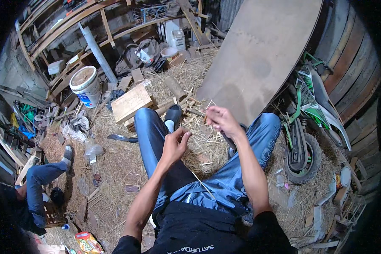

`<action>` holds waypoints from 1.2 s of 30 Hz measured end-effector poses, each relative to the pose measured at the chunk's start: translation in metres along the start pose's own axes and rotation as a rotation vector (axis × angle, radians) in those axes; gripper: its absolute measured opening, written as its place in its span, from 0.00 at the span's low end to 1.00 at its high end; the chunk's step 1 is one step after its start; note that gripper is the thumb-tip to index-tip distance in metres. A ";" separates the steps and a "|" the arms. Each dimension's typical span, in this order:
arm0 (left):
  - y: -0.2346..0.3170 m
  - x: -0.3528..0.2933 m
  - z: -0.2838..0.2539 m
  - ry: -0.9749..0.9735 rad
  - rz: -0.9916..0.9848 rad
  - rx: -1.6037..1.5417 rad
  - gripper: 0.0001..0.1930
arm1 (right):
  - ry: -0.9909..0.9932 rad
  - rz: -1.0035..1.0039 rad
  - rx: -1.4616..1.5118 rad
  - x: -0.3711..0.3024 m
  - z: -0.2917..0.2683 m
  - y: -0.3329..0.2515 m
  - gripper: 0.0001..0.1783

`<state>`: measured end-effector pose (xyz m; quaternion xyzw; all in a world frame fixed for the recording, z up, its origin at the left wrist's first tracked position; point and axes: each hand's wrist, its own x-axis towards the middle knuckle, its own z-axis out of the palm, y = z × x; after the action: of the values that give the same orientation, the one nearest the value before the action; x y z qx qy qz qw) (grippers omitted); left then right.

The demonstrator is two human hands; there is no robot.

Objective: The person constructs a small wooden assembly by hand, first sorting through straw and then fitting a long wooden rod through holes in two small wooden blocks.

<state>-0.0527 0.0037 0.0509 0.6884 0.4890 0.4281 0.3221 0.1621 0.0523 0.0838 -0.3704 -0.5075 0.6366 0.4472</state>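
Note:
My left hand (175, 146) is raised above my left knee, its fingers loosely bent and the thumb apart, with nothing visible in it. My right hand (222, 122) is closed in front of it, its fingertips pinched around a thin pale stick (210, 103); part of the grip is hidden. Another slender pale stick (204, 185) lies slantwise over my lap. Beneath the hands, between my feet, are straw and thin wood slivers (204, 158). A dark slipper (173, 114) is on my left foot; the right one is mostly hidden behind my right hand and forearm.
A wooden box (132, 103) stands beyond my left knee, near a white bucket (85, 84). A large brown board (258, 55) leans ahead. To the right is a green-and-white motorbike (311, 110). Another person's leg (44, 186) shows at the left, near a snack packet (89, 242).

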 end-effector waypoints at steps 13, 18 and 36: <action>0.007 0.003 0.000 -0.044 0.006 -0.004 0.08 | 0.051 -0.037 0.086 0.007 -0.008 0.001 0.12; 0.015 0.002 0.001 -0.060 0.005 0.004 0.09 | -0.091 0.058 0.007 0.001 -0.006 0.002 0.12; 0.001 0.000 -0.004 0.011 0.055 -0.010 0.08 | 0.380 -0.075 0.031 0.014 -0.054 -0.005 0.12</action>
<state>-0.0554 0.0036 0.0538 0.6977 0.4693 0.4430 0.3110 0.2084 0.0825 0.0766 -0.4580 -0.4176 0.5458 0.5639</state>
